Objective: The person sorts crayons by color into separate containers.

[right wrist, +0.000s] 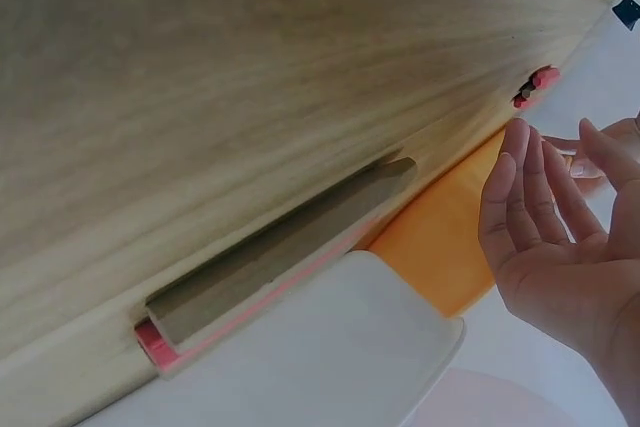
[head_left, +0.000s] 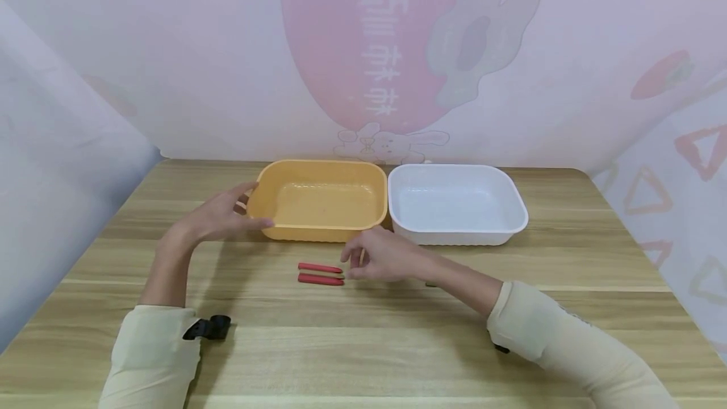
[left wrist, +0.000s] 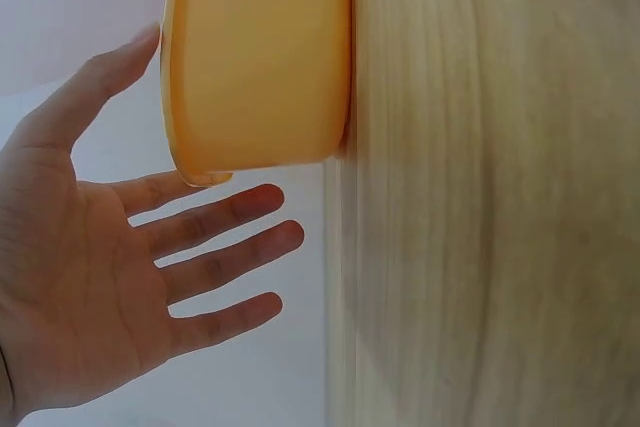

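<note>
At the left end of the yellow-orange plastic basin [head_left: 318, 232], my left hand [head_left: 227, 213] has its thumb along the front rim. The left wrist view shows that hand [left wrist: 90, 257] with fingers straight and spread, the index fingertip behind the rim's corner. My right hand [head_left: 383, 254] hovers just right of two red crayon-like sticks [head_left: 320, 267], its fingers lightly bent with nothing between them. A dark stick lies between the red ones, mostly hidden. Large in the right wrist view are a grey-brown stick [right wrist: 280, 252] and a red stick [right wrist: 158, 345], under my right forearm.
A white basin [head_left: 460, 237] stands against the right side of the orange one, both at the back of the wooden table [head_left: 341, 358]. Behind them rises a printed wall [head_left: 227, 81]. Black straps [head_left: 207, 328] show at the sleeves.
</note>
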A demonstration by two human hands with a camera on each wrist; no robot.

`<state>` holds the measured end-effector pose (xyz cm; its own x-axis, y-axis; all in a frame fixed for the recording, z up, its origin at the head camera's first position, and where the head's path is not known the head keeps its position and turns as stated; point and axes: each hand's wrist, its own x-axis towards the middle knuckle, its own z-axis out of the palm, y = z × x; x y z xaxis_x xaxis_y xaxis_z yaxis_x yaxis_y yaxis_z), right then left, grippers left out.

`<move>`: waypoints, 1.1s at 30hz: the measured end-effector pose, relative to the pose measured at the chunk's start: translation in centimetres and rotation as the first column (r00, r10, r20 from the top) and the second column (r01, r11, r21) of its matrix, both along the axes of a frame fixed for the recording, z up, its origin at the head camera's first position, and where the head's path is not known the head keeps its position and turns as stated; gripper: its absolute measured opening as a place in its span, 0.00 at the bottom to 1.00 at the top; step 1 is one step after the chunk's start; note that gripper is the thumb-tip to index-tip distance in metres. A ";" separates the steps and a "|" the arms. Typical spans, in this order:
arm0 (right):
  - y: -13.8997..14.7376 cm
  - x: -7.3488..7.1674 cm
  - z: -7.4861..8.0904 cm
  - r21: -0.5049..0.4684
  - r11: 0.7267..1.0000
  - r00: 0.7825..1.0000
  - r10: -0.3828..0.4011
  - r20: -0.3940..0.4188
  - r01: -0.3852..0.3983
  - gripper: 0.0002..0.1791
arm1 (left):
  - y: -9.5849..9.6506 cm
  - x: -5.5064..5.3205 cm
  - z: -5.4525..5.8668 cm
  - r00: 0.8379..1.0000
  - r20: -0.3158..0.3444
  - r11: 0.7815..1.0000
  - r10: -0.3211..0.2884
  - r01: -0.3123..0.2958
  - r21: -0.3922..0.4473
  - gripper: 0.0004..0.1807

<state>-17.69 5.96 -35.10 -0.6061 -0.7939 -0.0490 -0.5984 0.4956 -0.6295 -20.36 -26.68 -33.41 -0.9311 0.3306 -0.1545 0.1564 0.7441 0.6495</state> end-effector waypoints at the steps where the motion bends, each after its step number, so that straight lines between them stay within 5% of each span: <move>1: -0.1 0.0 0.0 0.000 1.000 1.000 -0.001 0.001 0.001 0.10 | 0.0 0.0 0.0 1.000 0.001 1.000 -0.002 0.002 0.003 0.49; 26: -1.5 -0.5 -0.8 0.095 0.993 0.998 -0.067 -0.003 0.067 0.13 | -0.5 -0.5 -0.1 1.000 0.003 0.999 0.000 -0.001 0.052 0.50; 33: -2.3 -0.4 -0.9 0.136 0.987 0.996 -0.076 -0.045 0.081 0.07 | -0.6 -0.6 -0.1 1.000 -0.008 1.000 0.001 -0.001 0.028 0.51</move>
<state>-18.05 3.63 -36.04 -0.6698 -0.7313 -0.1288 -0.5775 0.6221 -0.5286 -20.91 -27.31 -33.51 -0.9325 0.3340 -0.1376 0.1614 0.7261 0.6684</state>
